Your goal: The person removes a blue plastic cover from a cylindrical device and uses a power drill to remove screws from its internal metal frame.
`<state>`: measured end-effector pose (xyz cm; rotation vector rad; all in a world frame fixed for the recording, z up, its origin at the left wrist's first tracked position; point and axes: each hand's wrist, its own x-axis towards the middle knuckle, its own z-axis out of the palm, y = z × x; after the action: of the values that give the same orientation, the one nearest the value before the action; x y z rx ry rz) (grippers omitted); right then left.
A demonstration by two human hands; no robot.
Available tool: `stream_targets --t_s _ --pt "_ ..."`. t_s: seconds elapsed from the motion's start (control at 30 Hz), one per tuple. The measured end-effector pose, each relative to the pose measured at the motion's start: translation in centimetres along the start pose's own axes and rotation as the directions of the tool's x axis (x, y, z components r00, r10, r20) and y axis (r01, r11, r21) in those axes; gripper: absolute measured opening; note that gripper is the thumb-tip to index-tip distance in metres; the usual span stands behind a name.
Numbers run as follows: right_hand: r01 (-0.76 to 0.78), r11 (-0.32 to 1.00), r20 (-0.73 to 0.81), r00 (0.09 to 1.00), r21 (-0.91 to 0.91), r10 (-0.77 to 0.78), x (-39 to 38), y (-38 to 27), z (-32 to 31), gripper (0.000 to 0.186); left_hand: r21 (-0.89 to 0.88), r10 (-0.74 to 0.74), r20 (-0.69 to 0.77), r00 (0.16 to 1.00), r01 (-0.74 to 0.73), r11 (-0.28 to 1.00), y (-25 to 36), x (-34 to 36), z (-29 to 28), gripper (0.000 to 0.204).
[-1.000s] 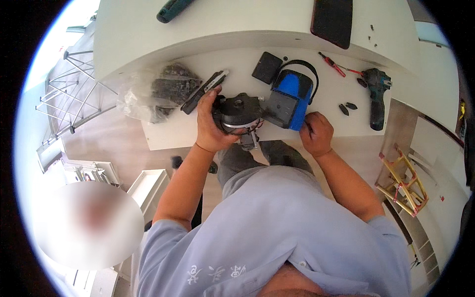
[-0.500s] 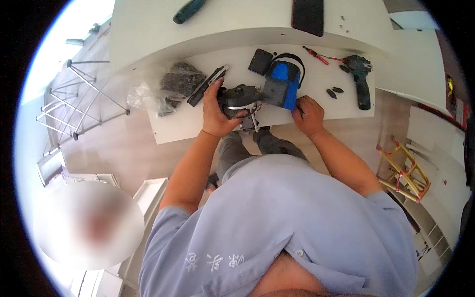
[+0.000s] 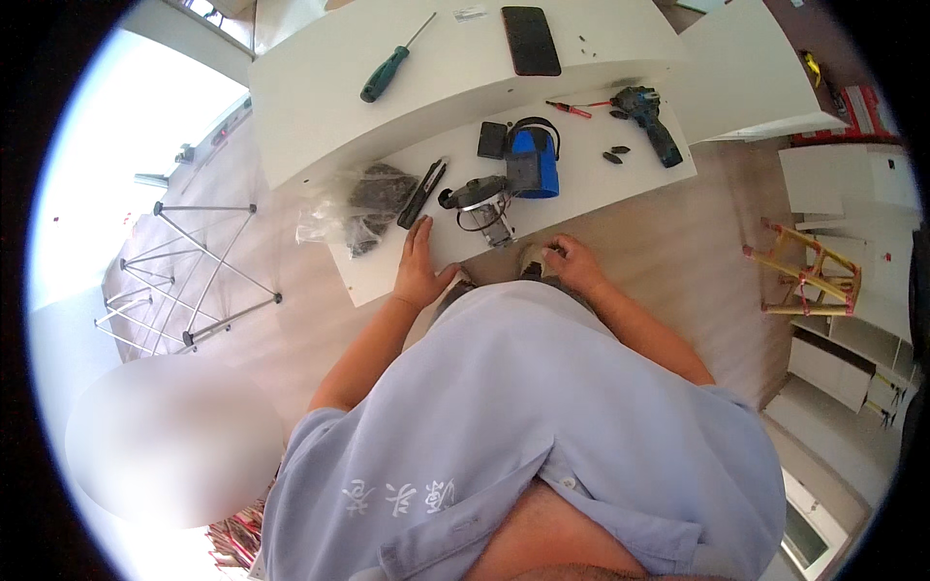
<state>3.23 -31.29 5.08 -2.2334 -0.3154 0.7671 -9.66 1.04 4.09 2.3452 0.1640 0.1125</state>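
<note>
My left hand (image 3: 421, 271) is at the near edge of the white board, its fingers spread and holding nothing. Just beyond it stands a black and silver motor-like device (image 3: 480, 201) with a looped cable; the hand is apart from it. A black slim tool, perhaps a utility knife (image 3: 422, 196), lies past the fingertips. My right hand (image 3: 573, 263) is off the board's near edge with curled fingers; whatever may be in them is hidden. Behind the device is a blue and black case (image 3: 544, 172) with a black strap, next to a small black box (image 3: 492, 139).
At left lies a clear plastic bag (image 3: 373, 203) with dark contents. A cordless drill (image 3: 651, 126), a red pen-like tool (image 3: 570, 108) and small black pieces (image 3: 616, 155) lie at right. The raised ledge holds a green screwdriver (image 3: 387, 73) and a phone (image 3: 531, 42).
My left hand has let go of the motor-like device and drawn back toward me. My right hand has come away from the blue case toward my body. The head view has shifted.
</note>
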Motion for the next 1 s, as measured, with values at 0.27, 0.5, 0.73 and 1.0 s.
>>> stream_targets --t_s 0.27,0.5,0.73,1.0 --pt "0.059 0.981 -0.096 0.995 0.182 -0.042 -1.0 -3.3 3.1 0.052 -0.031 0.091 0.146 0.985 -0.087 0.996 -2.4 -1.7 -3.6 0.056" --pt "0.083 0.959 -0.082 0.995 0.269 -0.063 0.9 -4.8 4.9 0.066 -0.069 0.104 0.145 0.984 -0.095 0.993 -2.8 -0.7 -4.2 0.044" --pt "0.171 0.959 -0.261 0.959 0.227 -0.109 2.5 -3.5 8.1 0.068 -0.074 -0.086 0.248 0.965 0.107 0.991 -3.2 -2.7 -5.2 0.038" --pt "0.127 0.97 -0.234 0.969 0.209 -0.077 2.6 -4.0 7.0 0.061 -0.104 -0.277 0.289 0.916 0.317 0.943 -2.4 -3.3 -6.3 0.035"
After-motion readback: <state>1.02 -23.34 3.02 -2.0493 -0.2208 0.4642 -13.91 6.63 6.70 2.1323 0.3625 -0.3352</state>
